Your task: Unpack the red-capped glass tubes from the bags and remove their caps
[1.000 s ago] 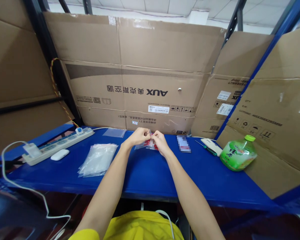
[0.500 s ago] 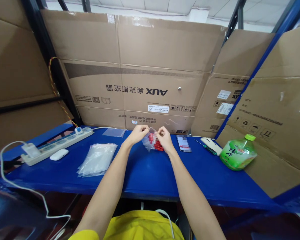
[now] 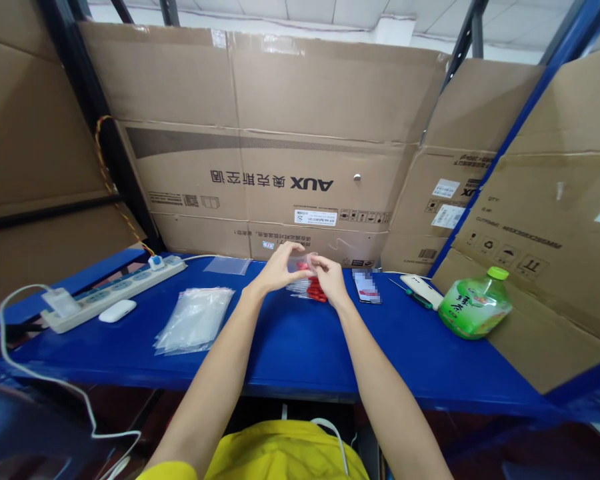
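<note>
My right hand (image 3: 331, 279) pinches the edge of a small transparent plastic bag (image 3: 310, 260). Close by on its left, my left hand (image 3: 279, 268) is open, thumb and fingers spread at the side of the bag. Whether it touches the film I cannot tell. Just below the hands, several red-handled tools (image 3: 317, 291) with thin pale metal shafts lie side by side on the blue table (image 3: 300, 347). Red also shows through or behind the bag, and my right fingers partly hide it.
A stack of transparent bags (image 3: 196, 319) lies at left, near a power strip (image 3: 117, 288) and white case (image 3: 117, 310). On the right are a phone (image 3: 367, 287), a green-handled screwdriver (image 3: 417, 298) and a green bottle (image 3: 475, 305). Cardboard (image 3: 280, 153) walls the back.
My left fingers have let go of the bag's edge and spread apart. The bag has shifted towards my right hand, uncovering the shafts of the red-handled tools.
</note>
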`<move>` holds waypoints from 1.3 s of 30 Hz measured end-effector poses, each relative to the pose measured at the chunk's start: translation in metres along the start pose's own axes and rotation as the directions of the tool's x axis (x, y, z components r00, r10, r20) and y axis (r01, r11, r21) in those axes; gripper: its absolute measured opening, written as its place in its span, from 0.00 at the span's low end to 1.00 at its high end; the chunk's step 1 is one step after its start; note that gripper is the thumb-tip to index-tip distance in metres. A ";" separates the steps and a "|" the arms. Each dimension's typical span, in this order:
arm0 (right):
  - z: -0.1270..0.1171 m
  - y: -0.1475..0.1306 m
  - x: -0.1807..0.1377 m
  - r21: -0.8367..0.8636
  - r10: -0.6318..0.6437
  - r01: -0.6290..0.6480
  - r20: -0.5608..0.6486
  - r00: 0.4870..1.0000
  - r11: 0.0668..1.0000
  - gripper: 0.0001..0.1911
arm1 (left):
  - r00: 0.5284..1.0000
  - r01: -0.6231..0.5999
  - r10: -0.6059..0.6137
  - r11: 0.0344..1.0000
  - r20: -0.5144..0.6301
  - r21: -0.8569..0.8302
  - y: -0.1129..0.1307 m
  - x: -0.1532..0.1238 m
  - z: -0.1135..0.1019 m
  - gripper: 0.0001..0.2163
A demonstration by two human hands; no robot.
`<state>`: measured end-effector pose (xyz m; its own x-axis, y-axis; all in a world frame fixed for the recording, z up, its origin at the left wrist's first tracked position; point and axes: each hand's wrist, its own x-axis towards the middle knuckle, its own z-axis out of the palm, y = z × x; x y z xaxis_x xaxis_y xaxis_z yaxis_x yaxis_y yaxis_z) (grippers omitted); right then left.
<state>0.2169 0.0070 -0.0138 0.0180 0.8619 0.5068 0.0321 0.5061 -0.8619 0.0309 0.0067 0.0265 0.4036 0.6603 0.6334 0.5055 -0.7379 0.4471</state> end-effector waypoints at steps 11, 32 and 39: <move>-0.003 -0.013 -0.006 -0.243 -0.196 0.193 0.012 0.980 0.951 0.09 | 0.952 0.190 -0.268 0.895 0.146 0.404 -0.023 -0.005 0.004 0.05; -0.004 -0.012 -0.007 -0.254 -0.111 0.146 0.148 0.983 0.956 0.13 | 0.957 0.135 -0.225 0.905 0.185 0.403 -0.029 -0.007 0.017 0.10; -0.004 -0.013 -0.008 -0.233 -0.153 0.187 0.157 0.976 0.954 0.12 | 0.960 0.139 -0.221 0.909 0.172 0.393 -0.024 -0.007 0.013 0.11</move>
<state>0.2201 -0.0065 -0.0061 -0.1448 0.7685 0.6233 0.2669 0.6369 -0.7233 0.0258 0.0211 0.0030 0.4066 0.8210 0.4007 0.8153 -0.5240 0.2463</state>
